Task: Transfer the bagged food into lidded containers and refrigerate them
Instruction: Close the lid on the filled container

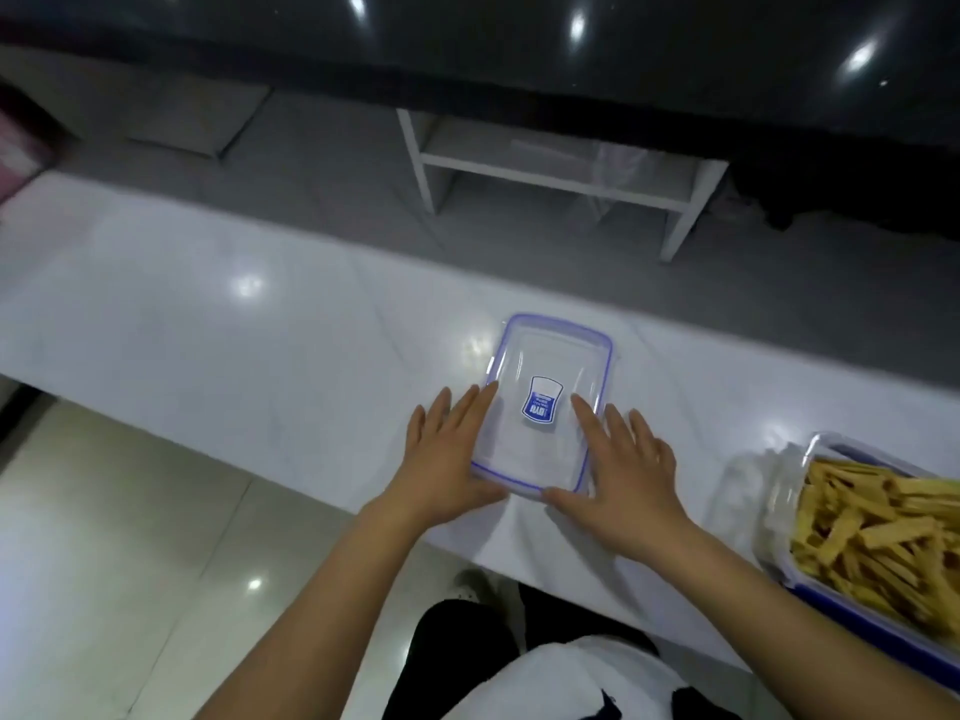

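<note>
A clear rectangular lid (545, 366) with a blue seal and a blue label lies flat on the white counter (234, 324). My left hand (449, 459) lies at its left edge with straight fingers, the thumb against the near corner. My right hand (618, 470) lies on its right side, fingers straight on the lid, thumb at the near edge. At the right, an open clear container (883, 543) with a blue rim holds many yellow food strips. A crumpled clear plastic bag (748, 491) lies against its left side.
The counter's near edge runs diagonally, with a glossy tiled floor (130, 563) below it on the left. Beyond the counter stands a white open shelf unit (561, 163) under a dark glossy surface (519, 39). A pink object (15, 148) sits at the far left.
</note>
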A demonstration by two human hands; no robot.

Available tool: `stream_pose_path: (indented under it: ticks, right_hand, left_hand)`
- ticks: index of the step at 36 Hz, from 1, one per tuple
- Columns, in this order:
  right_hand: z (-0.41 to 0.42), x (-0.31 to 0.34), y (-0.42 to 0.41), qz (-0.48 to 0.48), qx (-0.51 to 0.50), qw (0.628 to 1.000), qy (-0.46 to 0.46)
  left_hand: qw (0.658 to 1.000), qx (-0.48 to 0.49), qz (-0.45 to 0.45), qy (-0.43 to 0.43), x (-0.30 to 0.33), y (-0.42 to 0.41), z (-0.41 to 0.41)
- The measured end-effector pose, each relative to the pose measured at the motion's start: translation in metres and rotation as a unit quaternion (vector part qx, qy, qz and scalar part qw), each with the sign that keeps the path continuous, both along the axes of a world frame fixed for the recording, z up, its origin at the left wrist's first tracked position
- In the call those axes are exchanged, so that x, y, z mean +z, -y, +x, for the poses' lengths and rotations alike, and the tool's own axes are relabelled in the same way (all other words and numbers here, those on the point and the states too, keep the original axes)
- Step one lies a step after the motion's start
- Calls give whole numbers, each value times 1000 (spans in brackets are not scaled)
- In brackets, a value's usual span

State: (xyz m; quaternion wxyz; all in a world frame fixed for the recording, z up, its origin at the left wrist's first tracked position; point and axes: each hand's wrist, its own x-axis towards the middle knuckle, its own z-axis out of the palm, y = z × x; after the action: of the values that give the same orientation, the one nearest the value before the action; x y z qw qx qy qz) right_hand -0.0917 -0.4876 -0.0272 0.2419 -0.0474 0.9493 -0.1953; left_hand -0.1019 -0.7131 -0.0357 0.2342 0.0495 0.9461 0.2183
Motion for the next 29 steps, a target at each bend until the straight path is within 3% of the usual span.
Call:
stream_pose_path:
  ticks: [4, 7, 10, 12, 14, 19, 22, 29]
  right_hand:
    - [-6, 1, 12, -77, -99, 992, -6]
    - [-12, 7, 19, -184, -208, 961, 1]
    - [-13, 28, 29, -396, -385, 832, 51]
    - [-13, 41, 34, -472, -469, 742, 77]
    - [-10, 50, 36, -505, -509, 693, 72]
    - [7, 78, 42, -490, -504, 710, 44]
    - [24, 99, 34, -484, -497, 720, 14]
    - [78, 135, -18, -487, -469, 729, -109]
  left_hand:
    - [992, 16, 121, 9, 5, 3, -10]
    - [949, 106, 296, 1, 17, 3, -9]
    - [862, 241, 446, 15, 36, 1, -7]
    - [791, 286, 538, 42, 48, -1, -8]
    - [750, 267, 600, 73, 59, -1, -10]
    - [744, 142, 640, 130, 83, -18, -10]
    - [763, 55, 628, 145, 97, -41, 3]
    - [737, -117, 627, 225, 116, -97, 35]
